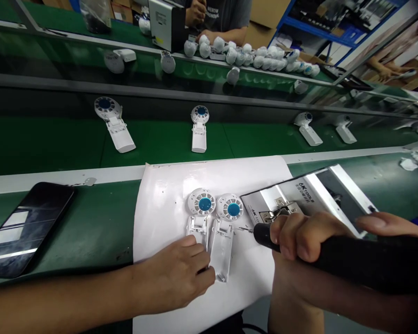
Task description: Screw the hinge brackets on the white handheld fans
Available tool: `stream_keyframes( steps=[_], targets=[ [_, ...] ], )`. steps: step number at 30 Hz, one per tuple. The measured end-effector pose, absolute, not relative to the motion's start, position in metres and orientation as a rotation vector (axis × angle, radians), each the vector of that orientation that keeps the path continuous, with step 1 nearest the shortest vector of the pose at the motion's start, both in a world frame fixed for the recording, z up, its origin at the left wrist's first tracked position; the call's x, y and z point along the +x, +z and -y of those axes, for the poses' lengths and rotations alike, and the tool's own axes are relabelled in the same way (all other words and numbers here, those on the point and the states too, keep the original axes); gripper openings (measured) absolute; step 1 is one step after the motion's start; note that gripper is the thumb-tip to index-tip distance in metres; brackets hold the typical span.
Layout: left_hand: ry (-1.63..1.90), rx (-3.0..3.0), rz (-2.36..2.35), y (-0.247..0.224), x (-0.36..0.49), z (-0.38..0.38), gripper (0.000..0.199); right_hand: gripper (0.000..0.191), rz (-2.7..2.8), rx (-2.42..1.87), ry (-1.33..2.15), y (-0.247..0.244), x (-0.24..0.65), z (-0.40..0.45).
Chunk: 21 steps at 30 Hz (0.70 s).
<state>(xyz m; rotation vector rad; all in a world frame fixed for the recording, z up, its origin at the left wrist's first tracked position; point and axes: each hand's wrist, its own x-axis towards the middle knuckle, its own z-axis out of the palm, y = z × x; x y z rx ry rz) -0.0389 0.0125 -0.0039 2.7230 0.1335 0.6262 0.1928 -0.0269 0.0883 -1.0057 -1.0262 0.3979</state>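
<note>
Two white plastic fan housings, the left one and the right one, lie side by side on a white sheet. Each has a round slotted head with a blue disc and a hollow lower part. My left hand is closed over the lower part of the left housing and hides much of it. In my right hand is a black electric screwdriver, its thin bit pointing left, close to the right housing. Under and behind that hand sits a silver screw feeder with printed lettering.
A black phone lies on the green bench to the left. Beyond the bench edge, several similar housings rest on a green belt. On the far side, several white round parts stand in rows before a co-worker.
</note>
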Motion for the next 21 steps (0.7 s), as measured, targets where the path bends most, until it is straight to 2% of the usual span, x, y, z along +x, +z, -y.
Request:
stream_keyframes(
  steps=[3, 7, 11, 16, 21],
  targets=[
    [0.643, 2.726, -0.137, -0.004, -0.038, -0.013, 0.015, 0.049, 1.018, -0.918, 0.346, 0.085, 0.185, 0.018],
    [0.651, 2.726, -0.139, -0.003, -0.036, -0.013, 0.02, 0.055, 1.005, -0.933, 0.383, 0.079, 0.179, 0.003],
    [0.649, 2.74, -0.138, -0.002, -0.036, -0.014, 0.02, 0.041, 1.033, -0.874, 0.497, 0.066, 0.178, -0.002],
    [0.559, 2.806, -0.096, 0.002, -0.036, -0.016, 0.018, 0.045, 0.976, -0.859, 0.554, 0.055, 0.176, -0.004],
    [0.574, 2.892, -0.073, 0.0, -0.038, -0.017, 0.017, 0.039, 0.963, -0.875, 0.621, 0.05, 0.179, -0.006]
  ],
)
